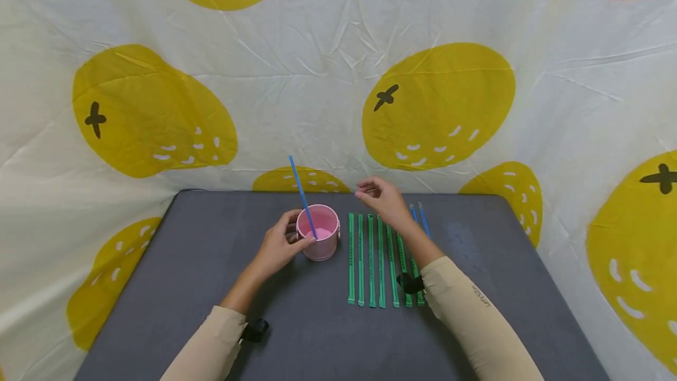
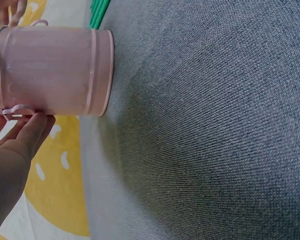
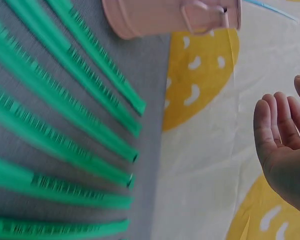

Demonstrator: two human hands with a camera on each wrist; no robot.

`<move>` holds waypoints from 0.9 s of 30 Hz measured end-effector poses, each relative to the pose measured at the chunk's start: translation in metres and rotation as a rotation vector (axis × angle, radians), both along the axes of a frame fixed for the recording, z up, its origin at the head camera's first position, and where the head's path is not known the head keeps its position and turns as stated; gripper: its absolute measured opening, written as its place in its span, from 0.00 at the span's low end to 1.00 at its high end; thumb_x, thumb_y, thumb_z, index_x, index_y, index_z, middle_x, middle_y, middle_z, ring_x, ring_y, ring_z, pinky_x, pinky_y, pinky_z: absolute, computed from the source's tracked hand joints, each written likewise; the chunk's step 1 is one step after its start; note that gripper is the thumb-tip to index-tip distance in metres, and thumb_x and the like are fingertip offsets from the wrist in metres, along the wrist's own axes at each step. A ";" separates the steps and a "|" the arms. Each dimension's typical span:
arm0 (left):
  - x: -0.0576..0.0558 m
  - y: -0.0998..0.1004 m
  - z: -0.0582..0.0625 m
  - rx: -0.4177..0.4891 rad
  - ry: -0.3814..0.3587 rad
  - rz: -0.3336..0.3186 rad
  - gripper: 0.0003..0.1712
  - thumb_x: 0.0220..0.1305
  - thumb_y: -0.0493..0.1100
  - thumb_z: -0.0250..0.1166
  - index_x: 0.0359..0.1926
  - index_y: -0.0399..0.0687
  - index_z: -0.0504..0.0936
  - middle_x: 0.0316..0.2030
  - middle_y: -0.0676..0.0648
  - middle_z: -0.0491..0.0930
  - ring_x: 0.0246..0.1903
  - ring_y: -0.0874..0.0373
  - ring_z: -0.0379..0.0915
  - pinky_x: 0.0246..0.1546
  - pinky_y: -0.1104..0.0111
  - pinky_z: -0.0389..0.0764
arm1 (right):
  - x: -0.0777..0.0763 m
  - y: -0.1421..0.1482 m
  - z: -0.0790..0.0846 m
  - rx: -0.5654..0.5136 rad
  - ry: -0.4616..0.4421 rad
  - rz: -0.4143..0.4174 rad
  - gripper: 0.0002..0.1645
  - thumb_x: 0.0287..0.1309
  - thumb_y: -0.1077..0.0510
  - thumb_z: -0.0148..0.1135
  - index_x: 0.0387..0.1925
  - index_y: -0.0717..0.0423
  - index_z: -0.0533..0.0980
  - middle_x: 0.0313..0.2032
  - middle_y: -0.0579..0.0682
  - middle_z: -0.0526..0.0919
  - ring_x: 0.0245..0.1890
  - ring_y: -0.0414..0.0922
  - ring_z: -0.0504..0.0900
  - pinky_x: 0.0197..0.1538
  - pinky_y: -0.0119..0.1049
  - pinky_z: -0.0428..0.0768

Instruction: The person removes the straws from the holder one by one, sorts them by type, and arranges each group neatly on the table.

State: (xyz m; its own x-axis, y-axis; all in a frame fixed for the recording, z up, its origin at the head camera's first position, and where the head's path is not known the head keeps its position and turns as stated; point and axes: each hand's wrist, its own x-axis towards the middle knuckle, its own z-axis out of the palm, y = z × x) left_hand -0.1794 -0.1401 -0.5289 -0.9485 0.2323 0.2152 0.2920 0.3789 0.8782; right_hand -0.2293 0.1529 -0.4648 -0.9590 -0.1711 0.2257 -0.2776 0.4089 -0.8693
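Note:
My left hand [image 1: 280, 244] grips a small pink metal bucket [image 1: 325, 249] by its left side, thumb at the near rim. In the left wrist view, fingers press beside the handle lug of the bucket [image 2: 52, 70]. A thin blue straw [image 1: 298, 184] leans inside it, its upper end sticking out to the left. Raised above the table, right of the bucket, my right hand [image 1: 385, 200] has loosely bent fingers and nothing between them. The right wrist view shows that hand [image 3: 285, 135] with its palm side partly visible, apart from the bucket.
Several straws in green paper sleeves [image 1: 371, 263] lie side by side right of the bucket, some partly under the right forearm. Two blue straws [image 1: 424, 219] lie beyond that forearm. A dark grey table [image 1: 174, 287] meets a white cloth [image 1: 312, 104] with yellow fruit prints.

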 end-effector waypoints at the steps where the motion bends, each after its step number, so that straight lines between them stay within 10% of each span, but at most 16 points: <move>1: 0.000 0.000 0.000 -0.003 0.001 0.003 0.44 0.58 0.48 0.80 0.71 0.46 0.69 0.59 0.39 0.81 0.59 0.44 0.79 0.60 0.53 0.83 | -0.002 -0.005 0.000 -0.002 0.006 0.010 0.19 0.68 0.56 0.68 0.56 0.61 0.80 0.48 0.60 0.86 0.46 0.54 0.86 0.44 0.36 0.86; 27: 0.009 0.006 0.016 0.037 -0.024 0.007 0.41 0.61 0.39 0.77 0.71 0.35 0.67 0.63 0.29 0.76 0.62 0.31 0.75 0.61 0.41 0.79 | -0.024 -0.100 0.003 0.092 0.035 0.136 0.18 0.64 0.55 0.73 0.52 0.55 0.80 0.45 0.51 0.88 0.44 0.46 0.87 0.48 0.37 0.87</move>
State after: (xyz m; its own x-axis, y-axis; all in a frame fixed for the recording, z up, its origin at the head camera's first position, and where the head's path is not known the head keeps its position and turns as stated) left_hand -0.1703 -0.1343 -0.5131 -0.9550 0.2181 0.2011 0.2687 0.3479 0.8982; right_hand -0.2530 0.0531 -0.4614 -0.9174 -0.3207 0.2357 -0.3653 0.4432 -0.8186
